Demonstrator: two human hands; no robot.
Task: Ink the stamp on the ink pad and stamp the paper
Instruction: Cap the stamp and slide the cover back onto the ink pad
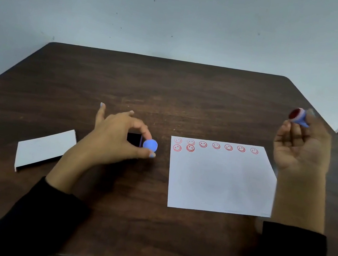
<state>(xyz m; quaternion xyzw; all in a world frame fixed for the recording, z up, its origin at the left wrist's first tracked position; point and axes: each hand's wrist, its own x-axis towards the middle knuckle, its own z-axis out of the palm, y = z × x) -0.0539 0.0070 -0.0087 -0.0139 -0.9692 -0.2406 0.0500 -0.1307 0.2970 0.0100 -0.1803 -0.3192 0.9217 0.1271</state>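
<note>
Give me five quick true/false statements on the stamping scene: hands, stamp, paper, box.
1. The right hand holds the stamp raised, off the paper. True.
2. The paper carries nine red smiley prints. True.
3. The left hand is empty. False: it pinches a round blue cap.
4. The white box lies on the paper. False: it lies apart from it, on the table at the left.
5. The prints fill the paper's near edge. False: they run along its far edge.

My left grip (117,139) reaches forward and low, thumb and forefinger pinched shut, other fingers fanned. My right grip (302,146) is raised (palm toward me, blurred), fingers curled closed. Both forearms are in black sleeves.
</note>
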